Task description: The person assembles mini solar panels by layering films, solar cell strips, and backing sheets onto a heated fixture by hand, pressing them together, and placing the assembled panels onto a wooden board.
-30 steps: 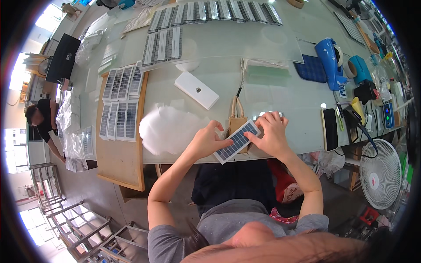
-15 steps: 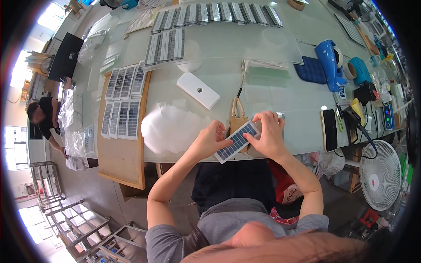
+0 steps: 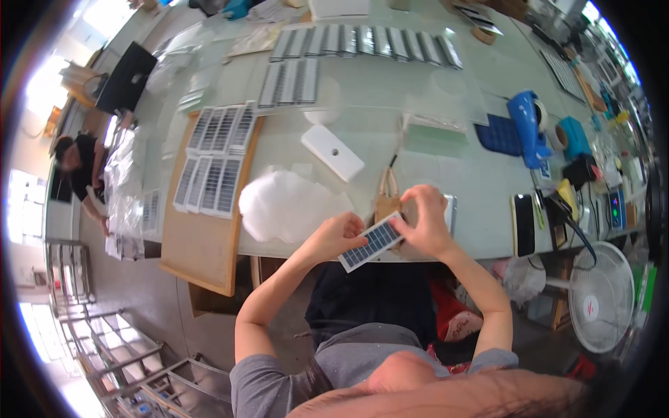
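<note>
A small solar panel [image 3: 376, 242] with dark cells and a white border slants over the table's front edge, held between both hands. My left hand [image 3: 333, 238] grips its lower left part, thumb on the face. At the upper right end, my right hand [image 3: 426, 224] pinches it with thumb and fingers. Just beyond the panel stands a tan block with pale handles [image 3: 388, 197], partly covered by the panel and my right hand. A pile of thin white sheets [image 3: 293, 207] lies left of it. Farther back is a white box with a round hole [image 3: 332, 154].
Several more panels lie on a wooden board [image 3: 233, 268] at left. Foil-edged strips [image 3: 289, 82] form rows at the back. A blue tape dispenser [image 3: 527, 129], a phone [image 3: 524, 224] and a fan [image 3: 601, 297] are on the right. Another person [image 3: 87, 167] works at far left.
The table has shifted slightly right and down in the view. Both hands still hold the panel, and my right fingers have bent more closely around its upper end.
</note>
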Demonstrator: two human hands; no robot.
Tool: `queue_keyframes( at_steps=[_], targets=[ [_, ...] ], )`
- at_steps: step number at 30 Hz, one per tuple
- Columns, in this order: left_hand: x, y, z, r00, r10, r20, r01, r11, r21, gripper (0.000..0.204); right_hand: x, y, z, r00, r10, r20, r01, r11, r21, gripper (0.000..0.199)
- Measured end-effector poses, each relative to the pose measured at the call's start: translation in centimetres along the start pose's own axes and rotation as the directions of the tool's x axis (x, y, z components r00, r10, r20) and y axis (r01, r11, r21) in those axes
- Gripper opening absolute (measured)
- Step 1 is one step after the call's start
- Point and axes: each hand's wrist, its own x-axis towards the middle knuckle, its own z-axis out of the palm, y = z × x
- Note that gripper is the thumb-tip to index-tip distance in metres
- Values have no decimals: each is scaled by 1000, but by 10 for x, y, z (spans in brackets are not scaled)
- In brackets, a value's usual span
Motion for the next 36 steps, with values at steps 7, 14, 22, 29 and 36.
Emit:
queue_keyframes(
  at_steps=[7,14,22,29,36],
  targets=[
    [-61,0,-89,991,43,-126,-38,998,43,32,61,70,-38,969,-83,-231,-12,924,-382,46],
    [-125,-95,-346,499,112,-859,-64,994,92,29,92,106,-38,969,-219,-112,114,804,-584,48],
    [-89,-129,-387,552,-58,-831,144,989,26,33,106,120,-71,987,-93,-130,42,934,-354,22],
    [-43,-94,-305,280,594,-754,505,577,642,35,103,92,-97,927,233,-293,-37,835,549,32],
    [-13,12,-81,550,657,-516,151,529,835,30,29,9,-29,914,338,225,-405,726,556,39]
  ],
)
